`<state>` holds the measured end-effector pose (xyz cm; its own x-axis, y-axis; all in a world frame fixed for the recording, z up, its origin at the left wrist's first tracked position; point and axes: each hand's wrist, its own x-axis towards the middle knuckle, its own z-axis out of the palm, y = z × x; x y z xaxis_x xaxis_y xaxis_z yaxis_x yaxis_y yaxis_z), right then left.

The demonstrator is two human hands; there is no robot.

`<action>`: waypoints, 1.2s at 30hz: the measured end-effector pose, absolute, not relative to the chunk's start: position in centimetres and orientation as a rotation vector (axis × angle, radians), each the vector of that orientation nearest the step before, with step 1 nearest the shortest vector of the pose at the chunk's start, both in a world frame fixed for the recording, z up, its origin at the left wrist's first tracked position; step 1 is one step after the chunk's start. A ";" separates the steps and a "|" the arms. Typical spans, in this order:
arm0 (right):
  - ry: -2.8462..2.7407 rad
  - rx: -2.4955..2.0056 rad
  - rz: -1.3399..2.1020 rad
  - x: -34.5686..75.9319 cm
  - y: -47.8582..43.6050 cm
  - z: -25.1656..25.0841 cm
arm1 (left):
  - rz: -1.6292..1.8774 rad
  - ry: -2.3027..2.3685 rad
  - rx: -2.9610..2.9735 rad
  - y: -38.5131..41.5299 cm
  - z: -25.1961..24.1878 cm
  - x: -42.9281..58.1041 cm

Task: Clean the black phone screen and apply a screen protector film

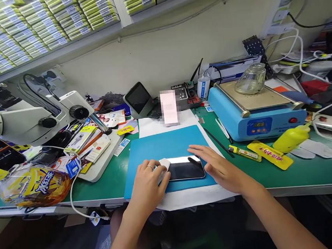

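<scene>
A smartphone (pixel 188 170) with a dark, glossy screen lies flat on a blue mat (pixel 147 146), its long side running left to right. At the phone's left end, my left hand (pixel 151 178) has its fingers closed on a white wipe (pixel 165 163), pressed against the glass. The wipe is partly hidden under the fingers. My right hand (pixel 213 163) is beside the phone's right end, fingers stretched out and apart, holding nothing. Whether its thumb touches the phone's edge I cannot tell.
White paper (pixel 196 198) lies under the mat. To the right stand a blue heating plate machine (pixel 233 122) with a glass jar (pixel 251 79), a yellow squeeze bottle (pixel 292 139) and a yellow packet (pixel 270 154). Leftward are a microscope (pixel 27 122) and a tea bottle (pixel 37 187).
</scene>
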<state>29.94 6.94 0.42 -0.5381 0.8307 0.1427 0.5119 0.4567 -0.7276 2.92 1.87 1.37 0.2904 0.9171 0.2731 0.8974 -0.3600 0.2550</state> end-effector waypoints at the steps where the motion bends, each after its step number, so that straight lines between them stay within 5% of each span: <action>1: -2.230 -1.112 0.870 29.9 7.0 0.4 | 0.575 1.728 2.493 1.9 1.4 3.5; 11: -2.233 -1.087 0.872 30.0 7.1 0.1 | 0.505 1.474 2.636 2.2 1.8 11.3; 26: -2.250 -1.161 0.864 29.9 6.9 0.3 | 0.560 1.688 2.598 0.7 0.6 4.2; 36: -2.221 -1.141 0.870 30.0 7.4 0.0 | 0.623 1.611 2.629 0.8 1.2 11.2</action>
<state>29.96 7.43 0.02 -0.5290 0.8380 0.1340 0.5242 0.4469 -0.7249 11.17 0.77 1.22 0.3971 0.8551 0.3334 0.8569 -0.4755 0.1991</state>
